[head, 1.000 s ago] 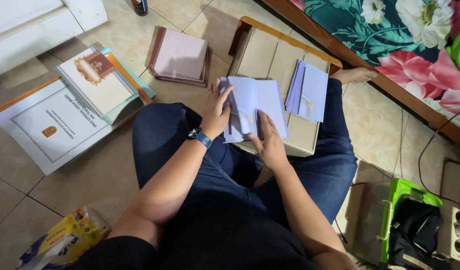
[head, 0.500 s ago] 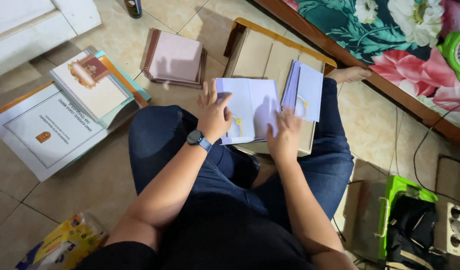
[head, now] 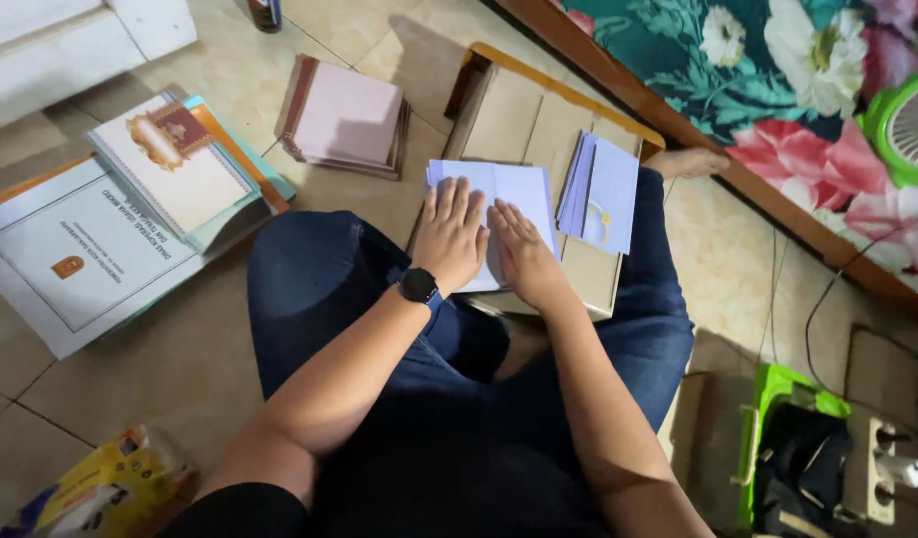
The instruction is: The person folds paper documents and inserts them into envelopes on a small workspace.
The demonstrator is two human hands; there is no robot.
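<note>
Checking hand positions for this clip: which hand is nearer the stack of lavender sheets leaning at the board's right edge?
Right. The right hand lies just left of the stack of lavender sheets; the left hand is farther left.

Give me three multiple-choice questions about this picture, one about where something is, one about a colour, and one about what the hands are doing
1. Where does the pink stack of cards lie?
A. on the floor tiles beyond the left knee
B. on the flowered cloth
C. in the green crate

2. What colour is the sheet under the hands?
A. yellow
B. pale lavender-blue
C. red

3. How are the left hand and right hand placed?
A. both raised in the air
B. one holding a pen
C. both pressed flat on the sheet

Answers: 1 A, the stack rests on the tiles beside the board. 2 B, it matches the lavender pile to its right. 3 C, the palms face down with fingers spread on the paper.
</note>
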